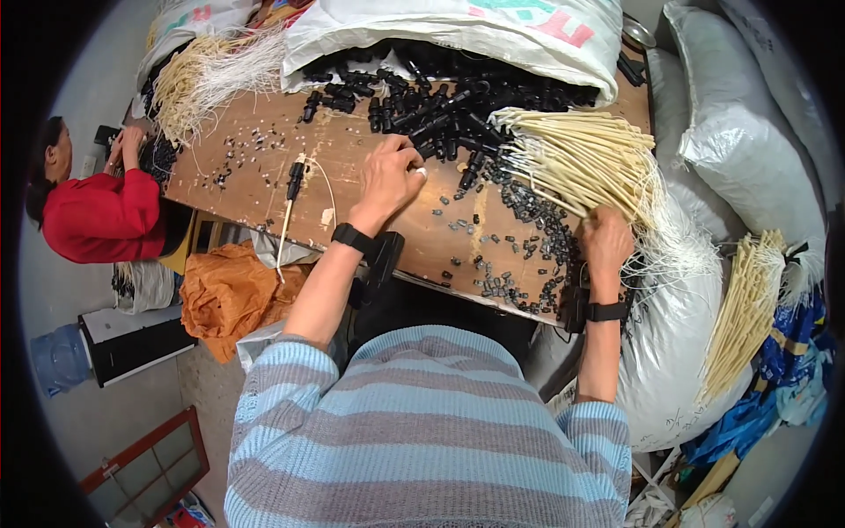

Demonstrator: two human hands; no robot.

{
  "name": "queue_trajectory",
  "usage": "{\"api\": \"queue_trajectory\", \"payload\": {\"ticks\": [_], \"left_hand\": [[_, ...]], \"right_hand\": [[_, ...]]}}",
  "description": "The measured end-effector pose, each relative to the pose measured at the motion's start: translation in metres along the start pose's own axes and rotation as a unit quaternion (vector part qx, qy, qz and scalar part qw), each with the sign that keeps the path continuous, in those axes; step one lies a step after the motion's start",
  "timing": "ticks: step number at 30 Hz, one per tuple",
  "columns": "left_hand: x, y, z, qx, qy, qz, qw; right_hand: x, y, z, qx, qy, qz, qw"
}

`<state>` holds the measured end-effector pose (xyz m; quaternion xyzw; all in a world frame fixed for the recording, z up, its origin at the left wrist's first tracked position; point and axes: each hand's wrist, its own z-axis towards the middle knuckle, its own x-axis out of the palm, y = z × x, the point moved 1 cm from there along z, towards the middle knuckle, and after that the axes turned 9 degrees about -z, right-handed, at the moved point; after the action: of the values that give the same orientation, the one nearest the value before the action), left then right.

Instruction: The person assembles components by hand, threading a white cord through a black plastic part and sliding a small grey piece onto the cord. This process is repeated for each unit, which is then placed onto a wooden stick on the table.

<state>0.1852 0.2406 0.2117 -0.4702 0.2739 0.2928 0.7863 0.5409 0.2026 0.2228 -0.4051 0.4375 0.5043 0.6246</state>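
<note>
My left hand (390, 178) rests over the middle of the brown table, its fingers curled and pressed together at the near edge of a heap of black plastic connectors (453, 114). A small white patch shows at its fingertips; what the fingers hold is hidden. Beside the bundle of cream-coloured thin tubes (585, 158) with white strings, my right hand (607, 239) is closed, fingers bent downward, its contents out of sight. Small dark grey fittings (537, 224) lie scattered between the hands. Left of my left hand lies one black connector (297, 179) joined to a cream tube.
A white woven sack (458, 22) spills connectors at the back. Another tube bundle (189, 84) lies far left, near a person in red (106, 216). Full sacks (739, 114) crowd the right side. Orange cloth (233, 295) hangs below the table's left front edge (422, 280).
</note>
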Motion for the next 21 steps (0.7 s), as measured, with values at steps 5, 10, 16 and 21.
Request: {"api": "queue_trajectory", "payload": {"ticks": [5, 10, 16, 21], "left_hand": [[0.002, -0.006, -0.004, -0.094, 0.032, -0.046, 0.994], [-0.001, -0.022, -0.019, -0.065, 0.018, -0.173, 0.983], [-0.005, -0.038, -0.023, -0.117, 0.121, -0.236, 0.957], [0.016, -0.022, -0.032, 0.08, 0.099, -0.141, 0.982]], "right_hand": [[-0.027, 0.032, -0.022, -0.19, -0.049, 0.179, 0.964], [-0.047, 0.072, -0.044, -0.163, 0.038, 0.31, 0.936], [-0.046, 0.081, -0.047, -0.202, 0.072, 0.273, 0.938], [-0.055, 0.091, -0.052, -0.263, 0.041, 0.206, 0.942]]}}
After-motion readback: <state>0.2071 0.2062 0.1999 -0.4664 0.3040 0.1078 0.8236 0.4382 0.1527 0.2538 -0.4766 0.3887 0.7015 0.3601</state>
